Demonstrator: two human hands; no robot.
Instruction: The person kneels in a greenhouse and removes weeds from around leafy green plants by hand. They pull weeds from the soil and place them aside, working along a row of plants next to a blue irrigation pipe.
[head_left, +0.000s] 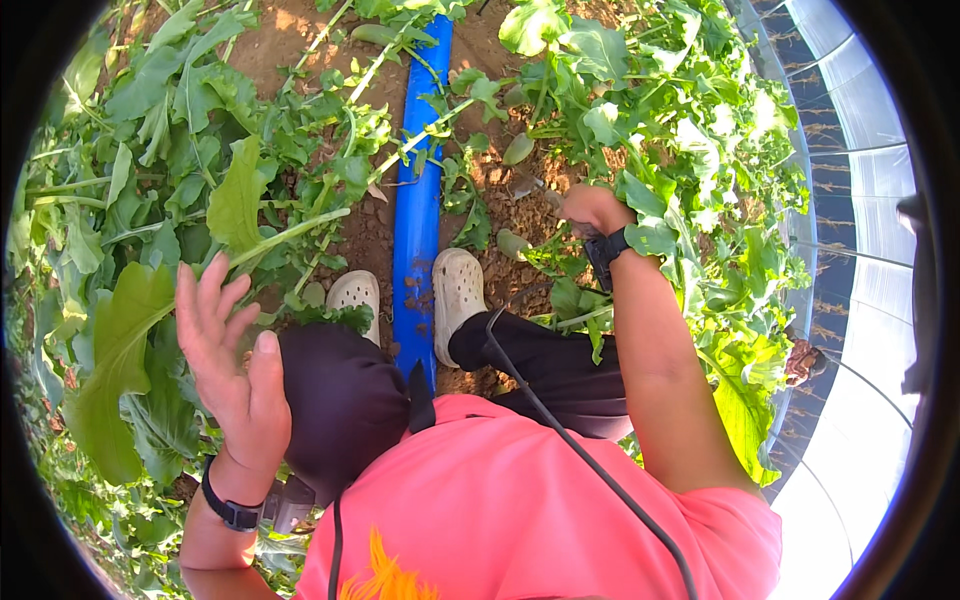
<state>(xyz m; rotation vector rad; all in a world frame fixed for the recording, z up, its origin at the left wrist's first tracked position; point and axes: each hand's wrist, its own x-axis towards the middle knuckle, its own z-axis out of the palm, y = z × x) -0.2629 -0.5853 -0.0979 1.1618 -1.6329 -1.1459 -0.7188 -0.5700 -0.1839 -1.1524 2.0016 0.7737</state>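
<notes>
My left hand (229, 349) is raised at the left with its fingers apart and nothing in it, beside a large green leaf (124, 364) and a cut-looking pale stalk (300, 229). At the right, my right hand (589, 208) reaches low to the reddish soil among leafy plants. Its fingers are curled and partly hidden, so whether they grip anything does not show. Close to it, pale green roots, apparently radishes, stick out of the soil: one (517, 149) above and left of the hand, another (513, 244) below and left.
A blue hose (417, 195) runs lengthwise between my two light clogs (457, 289). Dense leafy plants (697, 150) grow on both sides. A black cable (570, 439) crosses my pink shirt and dark trousers. Translucent plastic sheeting (870, 112) curves along the right edge.
</notes>
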